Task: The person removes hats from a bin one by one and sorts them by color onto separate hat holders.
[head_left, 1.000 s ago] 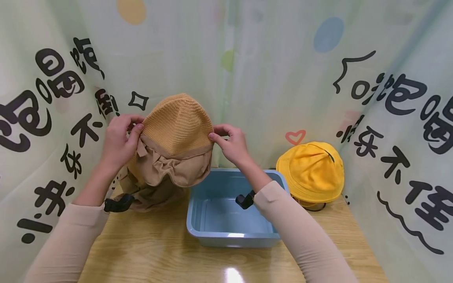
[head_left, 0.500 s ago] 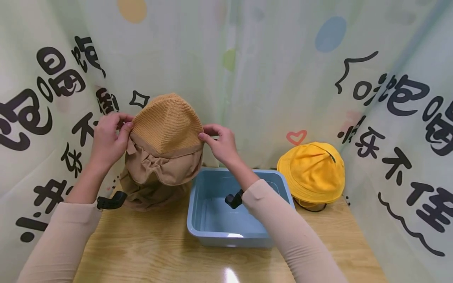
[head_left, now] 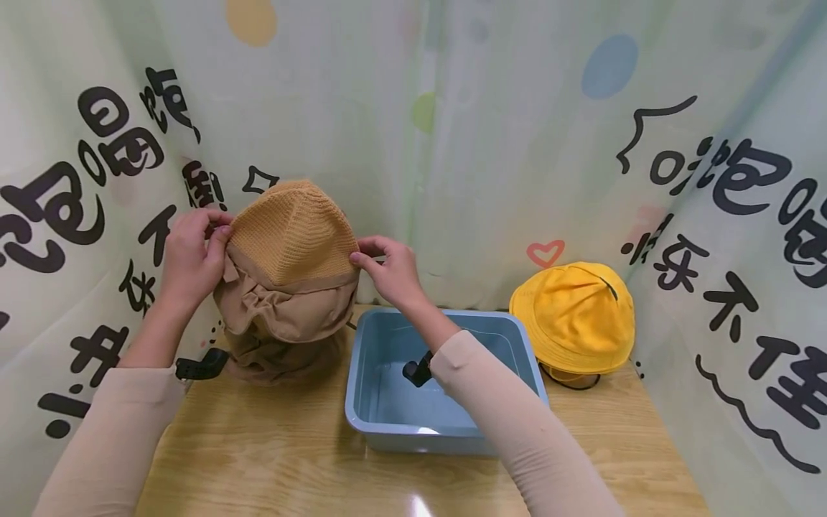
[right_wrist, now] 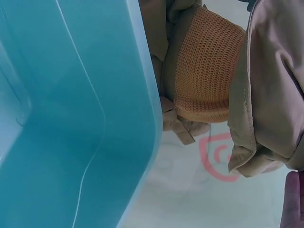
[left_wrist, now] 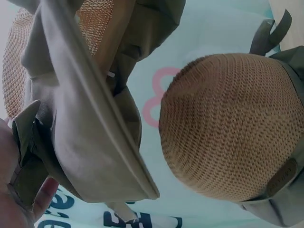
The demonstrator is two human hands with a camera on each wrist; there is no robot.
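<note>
A hat with a tan knitted crown and a beige cloth brim (head_left: 293,237) is held up between both hands. My left hand (head_left: 194,255) pinches its left edge, and my right hand (head_left: 393,271) pinches the right edge. Below and behind it, a second beige hat (head_left: 284,359) stands on the table, mostly covered in the head view. The left wrist view shows that second hat's knitted crown (left_wrist: 228,126) apart from the held brim (left_wrist: 90,137). In the right wrist view, only part of my right hand (right_wrist: 292,199) appears at the edge.
A blue plastic bin (head_left: 381,434) stands right of the hats on the wooden table (head_left: 278,459). Beyond its right side sits a yellow hat (head_left: 575,316) with a dark cord on the table. A printed curtain (head_left: 491,158) closes off the back and both sides.
Both hands have moved left with the held hat, and it has come slightly lower over the second hat. The bin and the yellow hat stay in place.
</note>
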